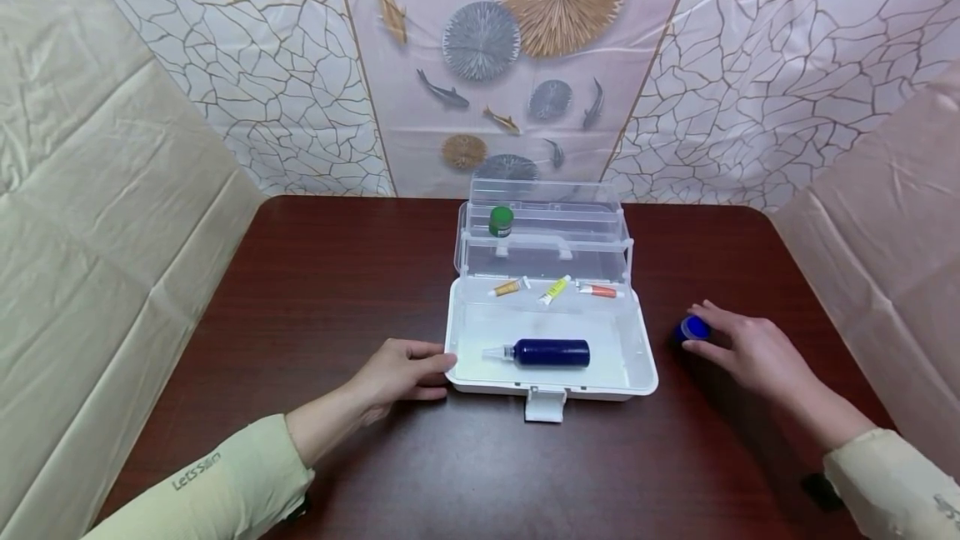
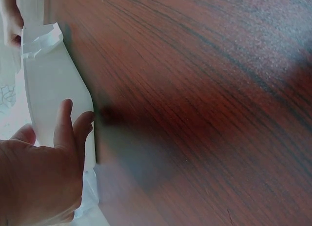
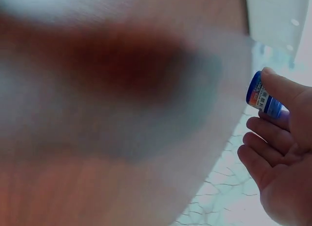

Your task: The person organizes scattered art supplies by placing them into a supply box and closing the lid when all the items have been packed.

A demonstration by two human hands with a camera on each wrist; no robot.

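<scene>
My right hand [image 1: 757, 352] pinches a small blue-lidded jar [image 1: 693, 328] between thumb and fingers, right of the box. In the right wrist view the jar [image 3: 263, 95] shows a printed label, and the lower fingers are loosely bent away from it. My left hand [image 1: 397, 373] holds the near left corner of a white plastic box [image 1: 551, 388], thumb over the rim and fingers along the outer wall [image 2: 48, 80]. A dark blue bottle [image 1: 552, 352] with a clear nozzle lies inside the box. The box's clear lid and trays [image 1: 543, 223] stand raised behind.
A green-lidded jar [image 1: 501, 222] sits in an upper clear tray. A gold tube [image 1: 508, 287], a yellow tube [image 1: 555, 290] and an orange tube [image 1: 600, 291] lie in a lower one. The front latch [image 1: 545, 405] hangs down over the dark wooden table [image 1: 337, 273].
</scene>
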